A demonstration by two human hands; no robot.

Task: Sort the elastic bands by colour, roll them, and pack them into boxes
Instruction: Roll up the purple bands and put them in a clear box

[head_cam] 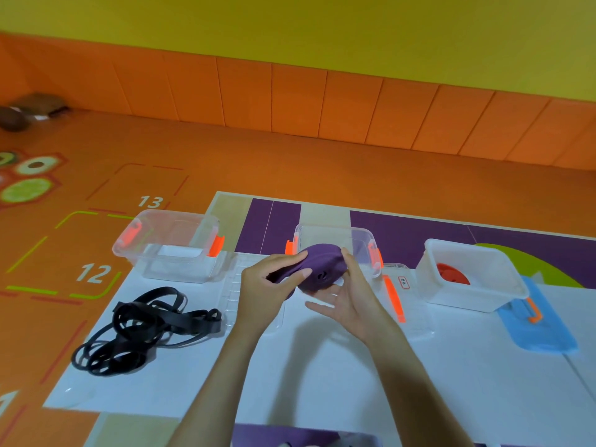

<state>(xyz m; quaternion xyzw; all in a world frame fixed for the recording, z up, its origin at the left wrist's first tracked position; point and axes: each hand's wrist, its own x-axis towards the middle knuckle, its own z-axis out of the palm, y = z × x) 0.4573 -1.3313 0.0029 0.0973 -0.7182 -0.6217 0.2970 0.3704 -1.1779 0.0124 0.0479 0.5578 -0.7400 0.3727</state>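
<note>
A rolled purple band (pixel 319 269) is held in the air between both hands, just in front of the middle clear box (pixel 361 240). My left hand (pixel 267 285) grips its left side with thumb and fingers curled over it. My right hand (pixel 348 295) cups the roll from the right and below. A tangle of black bands (pixel 142 327) lies loose on the white sheet at the left. A red roll (pixel 451 274) sits inside the right white box (pixel 474 296). The left clear box (pixel 171 246) holds no bands.
Clear lids (pixel 254 304) lie flat in front of the boxes, one with an orange clip (pixel 393 298). A blue lid (pixel 538 330) lies at the right. The white sheet (pixel 290 375) covers a low table on an orange floor with printed numbers.
</note>
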